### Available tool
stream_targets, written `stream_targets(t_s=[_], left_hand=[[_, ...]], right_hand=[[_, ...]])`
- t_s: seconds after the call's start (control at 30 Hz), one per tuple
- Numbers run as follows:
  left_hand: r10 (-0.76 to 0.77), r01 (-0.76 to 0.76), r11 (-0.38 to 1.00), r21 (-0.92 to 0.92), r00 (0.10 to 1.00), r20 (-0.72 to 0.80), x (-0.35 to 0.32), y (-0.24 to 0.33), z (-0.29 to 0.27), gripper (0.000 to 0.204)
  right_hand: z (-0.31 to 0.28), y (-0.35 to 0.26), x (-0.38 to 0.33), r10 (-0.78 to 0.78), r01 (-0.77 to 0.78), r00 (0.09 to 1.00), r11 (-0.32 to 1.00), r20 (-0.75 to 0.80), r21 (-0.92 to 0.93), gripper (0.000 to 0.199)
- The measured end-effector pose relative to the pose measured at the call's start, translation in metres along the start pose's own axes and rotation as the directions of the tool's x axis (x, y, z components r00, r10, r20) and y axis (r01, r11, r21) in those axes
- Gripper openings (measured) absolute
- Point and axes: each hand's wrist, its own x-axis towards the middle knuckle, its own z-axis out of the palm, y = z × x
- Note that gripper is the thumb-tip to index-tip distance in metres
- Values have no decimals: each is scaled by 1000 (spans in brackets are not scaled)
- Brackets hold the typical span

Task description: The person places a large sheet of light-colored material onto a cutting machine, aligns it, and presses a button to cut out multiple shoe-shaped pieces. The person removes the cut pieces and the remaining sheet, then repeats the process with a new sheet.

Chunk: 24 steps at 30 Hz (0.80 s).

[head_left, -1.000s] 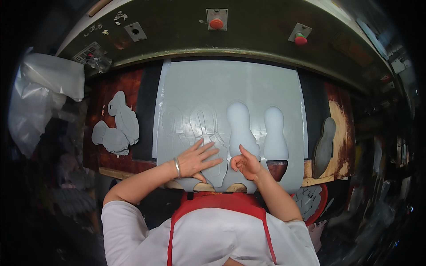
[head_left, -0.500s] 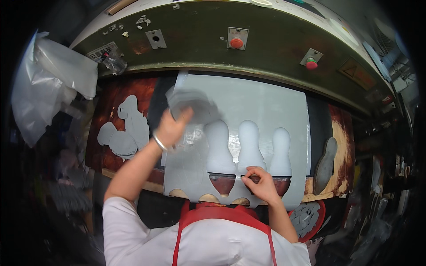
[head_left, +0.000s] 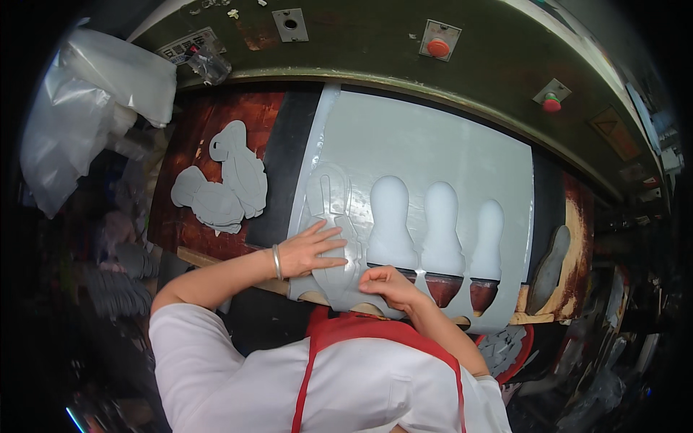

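Note:
A large grey sheet (head_left: 462, 148) lies over the work surface, with several insole-shaped cut-outs along its near part. Spread flat, my left hand (head_left: 314, 250) presses on a grey insole-shaped form (head_left: 334, 193) with ridged outlines, at the sheet's left side. Close to that form's near right edge is my right hand (head_left: 392, 286), its fingers curled and thumb and forefinger pinched together. What the pinch holds, if anything, is too small to make out. White shows through the cut-outs (head_left: 390, 216), with reddish-brown board at their near ends.
Stacked grey cut pieces (head_left: 243, 173) lie on the reddish board at left. Beyond the sheet runs a green machine beam with red buttons (head_left: 437, 47). A dark grey sole-shaped piece (head_left: 548, 270) lies at right, above a red basin (head_left: 529, 346) of scraps. Plastic bags (head_left: 119, 72) hang at far left.
My left hand has brought the grey form down onto the sheet's left side and flattened on it. My right hand has moved left from the middle cut-out. The view has shifted.

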Motion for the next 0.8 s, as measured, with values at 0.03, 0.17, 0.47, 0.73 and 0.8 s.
stream_targets(t_s=[0.03, 0.17, 0.47, 0.73, 0.8], left_hand=[[-1, -4, 997, -82, 998, -56, -9, -4, 13, 61], [-81, 61, 955, -290, 995, -56, -26, -9, 36, 63], [-949, 446, 259, -856, 283, -140, -21, -22, -20, 27], [-752, -138, 641, -755, -314, -580, -137, -41, -171, 29], [-581, 157, 746, -647, -320, -748, -166, -45, -181, 34]], right_hand=[[-2, 0, 4, 16, -15, 1000, 992, -6, 127, 13], [-6, 5, 14, -170, 144, 983, 942, 63, 302, 13], [23, -57, -22, -216, 101, 958, 867, -186, -488, 18], [127, -173, -105, -584, 882, 455, 401, 672, -249, 21], [149, -181, -95, -553, 844, 446, 521, 703, -126, 22]])
